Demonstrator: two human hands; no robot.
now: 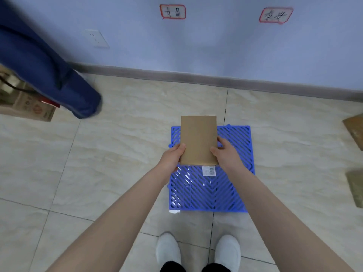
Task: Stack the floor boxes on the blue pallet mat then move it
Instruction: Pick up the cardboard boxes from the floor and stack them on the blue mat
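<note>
Left hand and right hand fingers clamp box sides; blue mat beneath fingers; floor around.

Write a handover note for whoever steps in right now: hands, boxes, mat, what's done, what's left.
Left hand and right hand together grip a brown box by its sides, over the blue pallet mat.
The mat lies flat on the tiled floor; nothing visibly rests on it.
More boxes sit at the right edge, a printed carton far left.
Done: first box picked up.
Left: set it down, stack the others, move the mat.
</note>
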